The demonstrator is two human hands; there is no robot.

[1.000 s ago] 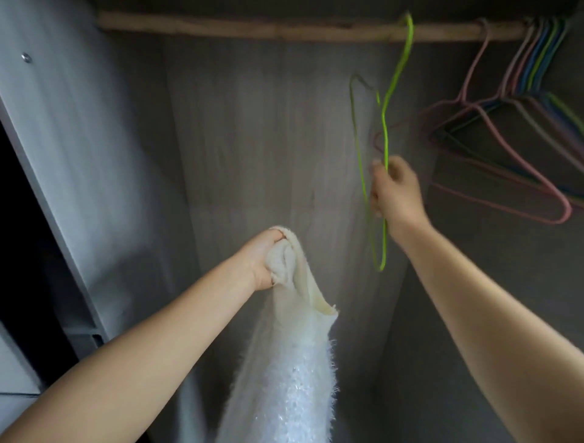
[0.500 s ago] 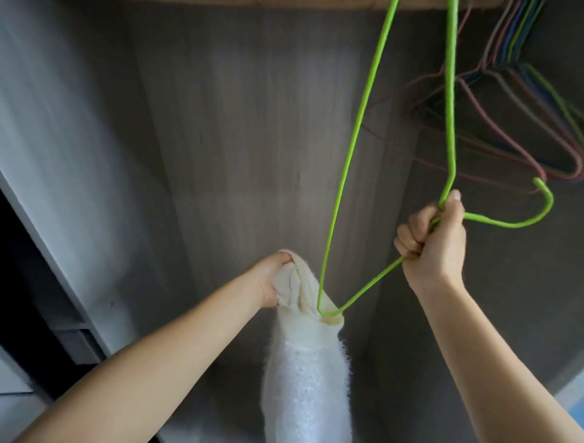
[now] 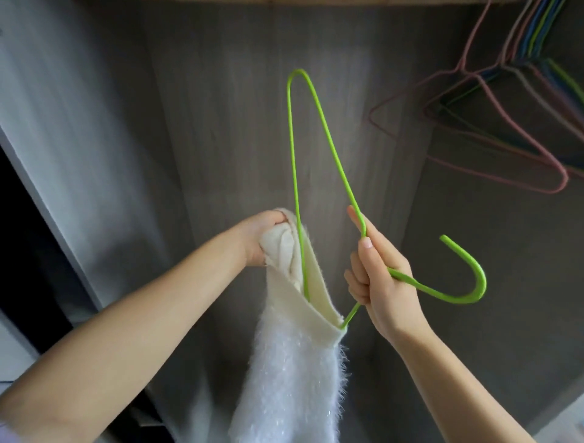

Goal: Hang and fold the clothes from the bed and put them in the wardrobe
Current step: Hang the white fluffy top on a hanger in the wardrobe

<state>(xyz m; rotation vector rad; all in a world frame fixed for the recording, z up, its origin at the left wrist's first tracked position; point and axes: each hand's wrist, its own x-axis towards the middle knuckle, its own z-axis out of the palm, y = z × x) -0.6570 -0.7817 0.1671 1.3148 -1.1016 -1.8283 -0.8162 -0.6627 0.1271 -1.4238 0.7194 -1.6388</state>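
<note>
Hangers [image 3: 518,104] in pink, blue, grey and green crowd the far right of the wardrobe, hooked in a bunch near the top right corner under the wooden rail [image 3: 347,2], their wire triangles fanning down toward the right wall. They hang well apart from both hands. The grey wood-grain back panel [image 3: 221,110] fills the middle of the view, and a pale side panel [image 3: 63,126] runs down the left, with a dark gap beyond it.

Nearer, the left hand [image 3: 262,237] has its fingers curled round the bunched top edge of a fluffy white garment [image 3: 294,373], which hangs straight down between the two forearms. The right hand [image 3: 379,278] grips a green hanger [image 3: 319,151] at its neck, fingers closed round the wire and the forefinger laid along it. The hook curves off to the right of that hand. One corner of the hanger is tucked down inside the garment's opening; the opposite corner points up toward the rail, free of it.
</note>
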